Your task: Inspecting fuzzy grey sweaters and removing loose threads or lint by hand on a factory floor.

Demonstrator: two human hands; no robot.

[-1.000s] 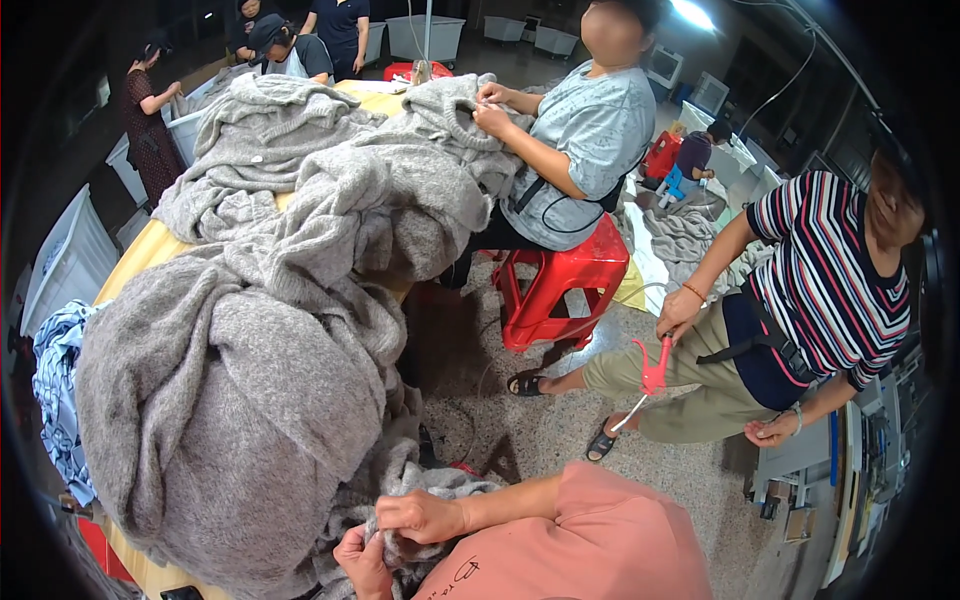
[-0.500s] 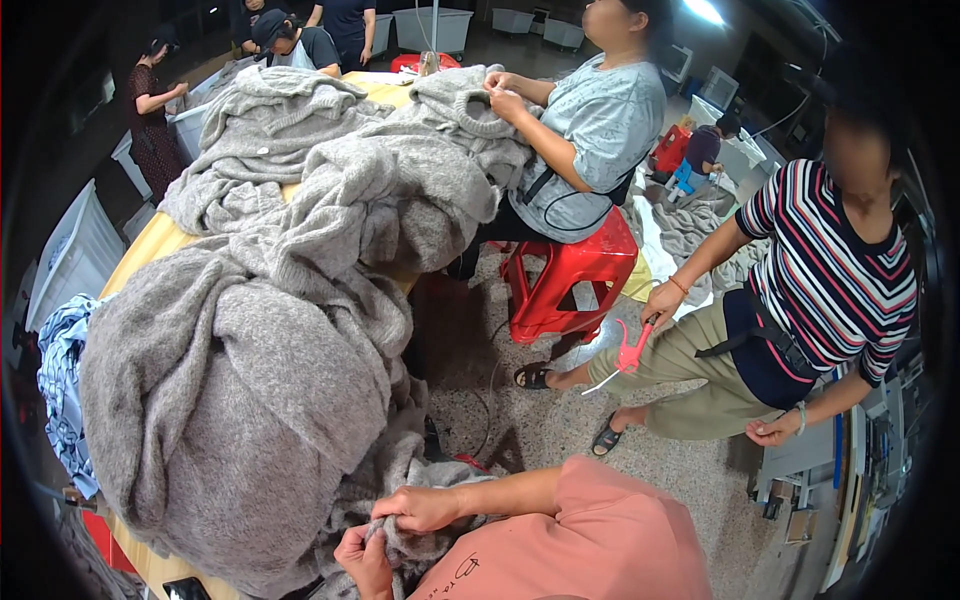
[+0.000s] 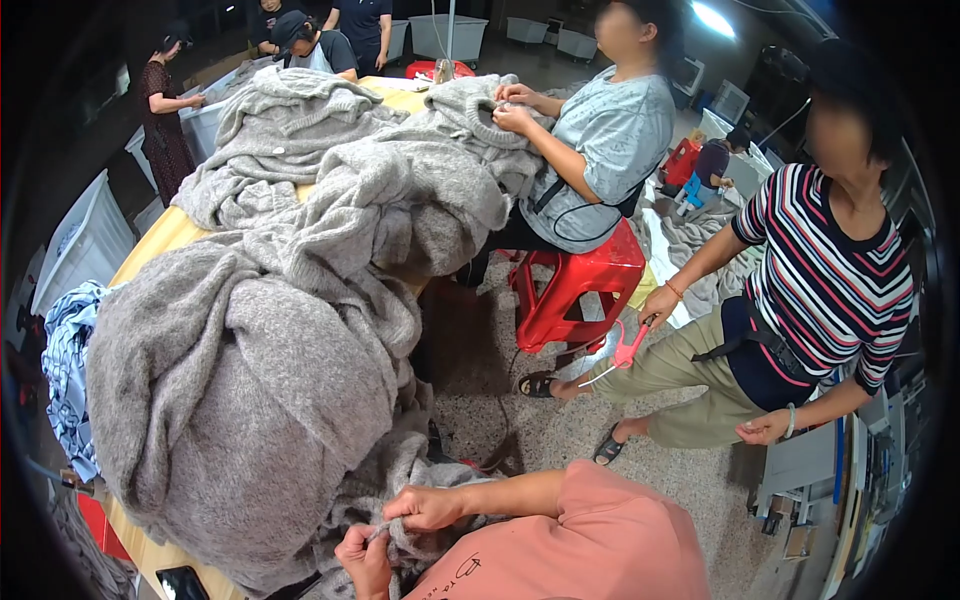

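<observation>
Item: grey knit garment, its edge bunched low in the frame, just before the wearer's pink-sleeved chest. Left hand pinches a fold from beneath, fingers closed on the knit. Right hand sits just above it, fingertips narrowed onto the same fold, as if picking at a thread or flaw.

Step in hand, by judgement: close inspection or hand-finishing of one small spot on the knit. The next move would call for a steady pinch and a fine pull, the fabric kept taut between both hands.

Adjoining: large heap of grey knitwear piled along a yellow table, touching the held piece. Blue cloth at the table's left edge.

Others present: a seated person in a grey shirt on a red plastic stool, both hands on another grey knit; a person in a striped top holding pink snips with thread trailing. More people stand at the far end.

Room: speckled floor, white bins at left, dim workshop lighting.
</observation>
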